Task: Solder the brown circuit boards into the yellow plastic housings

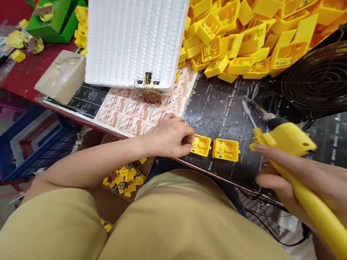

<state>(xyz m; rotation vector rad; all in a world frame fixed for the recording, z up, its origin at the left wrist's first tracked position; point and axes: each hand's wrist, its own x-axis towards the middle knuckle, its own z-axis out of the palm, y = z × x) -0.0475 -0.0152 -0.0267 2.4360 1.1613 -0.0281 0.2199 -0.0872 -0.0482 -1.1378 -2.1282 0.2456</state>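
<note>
My right hand (pixel 310 180) is wrapped round the handle of a yellow soldering gun (pixel 293 137). Its metal tip points up and left, above the black tabletop. My left hand (pixel 170 136) rests at the table's near edge with its fingers pinched at the left side of a small open yellow plastic case (pixel 202 144). Those fingers cover part of that case. Just to its right lies a second open yellow case (pixel 225 150), with a round speaker grille and small metal parts inside. Neither case is under the gun's tip.
A white foam sheet (pixel 137 33) stands behind, with small black wired parts (pixel 148 77) at its lower edge. Many yellow cases (pixel 238 38) are heaped at the back right, beside a black fan (pixel 324 76). A translucent box (pixel 61 76) stands left; a blue crate (pixel 28 144) is below.
</note>
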